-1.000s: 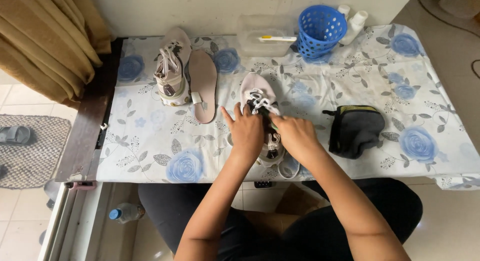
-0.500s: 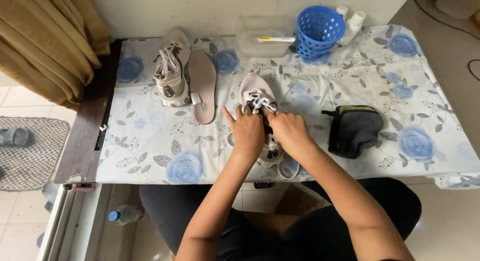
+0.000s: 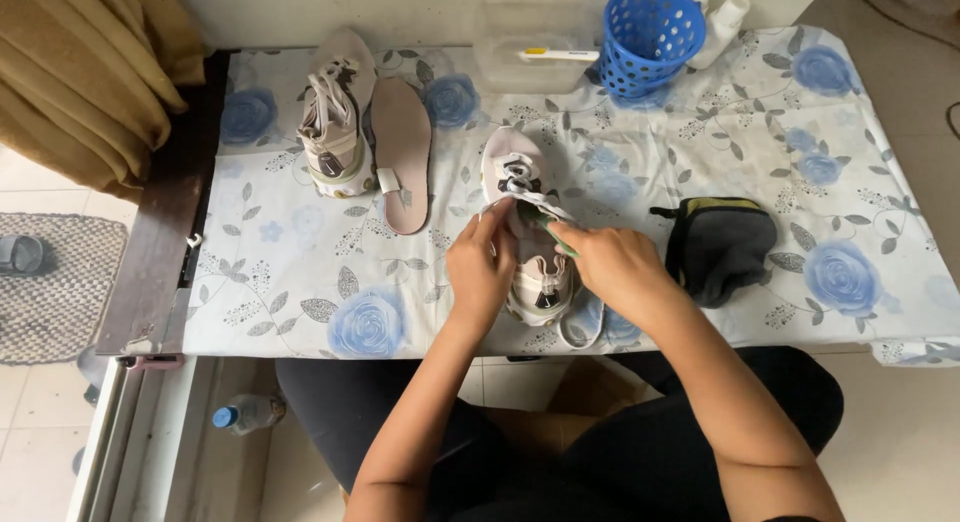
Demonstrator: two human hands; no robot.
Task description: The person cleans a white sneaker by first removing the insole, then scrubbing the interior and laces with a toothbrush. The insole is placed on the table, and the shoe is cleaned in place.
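While the pale sneaker (image 3: 528, 232) lies on the floral worktop (image 3: 300, 272), the left hand (image 3: 482, 267) pinches its lace and the right hand (image 3: 615, 267) grips a green tool (image 3: 548, 230) over it.

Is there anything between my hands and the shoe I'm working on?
Nothing visible. Both hands are already on the shoe: the left hand rests on its left side with fingers at the laces, and the right hand is on its right side, holding a thin green tool against it. The insole and dark pouch lie apart.
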